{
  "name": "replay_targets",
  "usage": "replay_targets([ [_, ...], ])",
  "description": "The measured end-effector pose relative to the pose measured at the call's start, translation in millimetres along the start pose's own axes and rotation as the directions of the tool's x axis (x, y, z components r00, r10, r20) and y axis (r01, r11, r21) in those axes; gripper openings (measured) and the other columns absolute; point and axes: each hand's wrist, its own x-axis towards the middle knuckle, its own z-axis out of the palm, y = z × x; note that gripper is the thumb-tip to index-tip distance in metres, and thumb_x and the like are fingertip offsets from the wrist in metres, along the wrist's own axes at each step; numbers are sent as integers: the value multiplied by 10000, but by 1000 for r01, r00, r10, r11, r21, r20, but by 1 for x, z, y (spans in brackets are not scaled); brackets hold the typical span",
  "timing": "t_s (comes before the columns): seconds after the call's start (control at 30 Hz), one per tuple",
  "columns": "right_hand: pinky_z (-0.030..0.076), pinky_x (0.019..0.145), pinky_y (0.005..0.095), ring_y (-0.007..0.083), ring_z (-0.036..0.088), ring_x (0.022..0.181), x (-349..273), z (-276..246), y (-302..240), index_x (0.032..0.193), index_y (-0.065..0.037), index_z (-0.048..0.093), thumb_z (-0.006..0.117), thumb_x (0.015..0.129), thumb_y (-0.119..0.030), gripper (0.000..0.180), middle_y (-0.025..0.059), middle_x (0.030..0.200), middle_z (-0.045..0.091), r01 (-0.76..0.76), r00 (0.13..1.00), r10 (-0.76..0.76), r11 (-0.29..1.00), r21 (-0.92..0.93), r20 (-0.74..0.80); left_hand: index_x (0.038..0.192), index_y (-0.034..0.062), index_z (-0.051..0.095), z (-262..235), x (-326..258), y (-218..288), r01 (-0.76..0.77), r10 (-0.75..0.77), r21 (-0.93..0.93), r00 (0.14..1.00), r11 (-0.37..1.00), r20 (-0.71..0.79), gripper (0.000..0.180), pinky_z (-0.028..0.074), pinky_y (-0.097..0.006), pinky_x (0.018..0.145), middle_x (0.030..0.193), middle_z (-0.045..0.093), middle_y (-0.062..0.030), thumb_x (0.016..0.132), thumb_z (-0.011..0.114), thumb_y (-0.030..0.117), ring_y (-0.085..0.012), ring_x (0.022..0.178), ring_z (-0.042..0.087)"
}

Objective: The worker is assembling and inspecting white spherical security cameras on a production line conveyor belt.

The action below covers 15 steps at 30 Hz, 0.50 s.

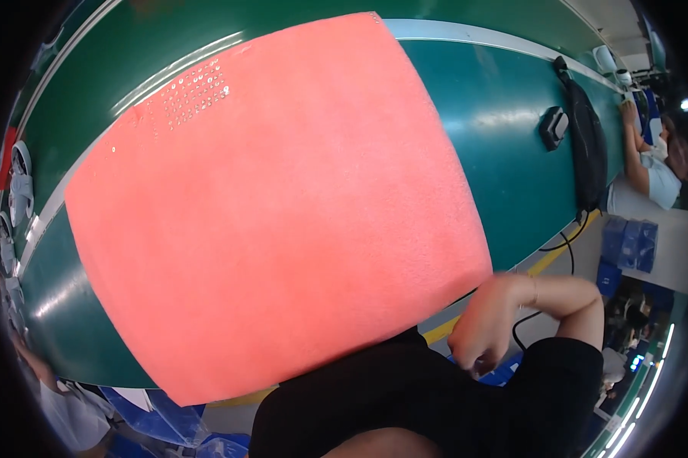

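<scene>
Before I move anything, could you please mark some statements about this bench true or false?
1. A pink sheet lies across the green bench. True.
2. The shiny specks all sit along the sheet's near edge. False: most cluster toward its far left part.
3. The person's right hand is by the sheet's near right corner. True.
4. The dark device rests on the sheet. False: it is on the bench, right of the sheet.

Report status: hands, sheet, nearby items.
Left hand out of view; right hand curled near pink sheet. Small shiny pieces on sheet's far left. Black bag, dark device apart, rightward.
</scene>
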Motion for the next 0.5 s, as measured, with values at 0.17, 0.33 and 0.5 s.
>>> replay_targets([
  [0.17,447,601,366,251,596,635,31,35,69,726,40,548,535,829,-176,240,140,641,576,-255,946,291,941,223,-145,801,48,641,9,28,-18,-83,78,-41,990,996,-119,330,457,-378,594,683,599,-162,767,540,360,-321,660,589],
  [0.33,410,537,299,110,530,556,87,130,167,615,22,595,570,719,-178,227,72,548,557,65,904,74,949,308,-421,804,51,642,19,50,-23,-159,135,-77,957,984,-258,327,458,-375,597,689,602,-162,764,545,361,-319,666,592],
  [0.5,415,539,315,141,537,553,82,130,139,612,21,604,573,696,-143,187,80,552,559,11,842,196,925,379,-502,807,53,643,42,60,-26,-212,140,-145,908,966,-396,325,459,-372,600,695,604,-163,762,549,361,-316,672,594],
])
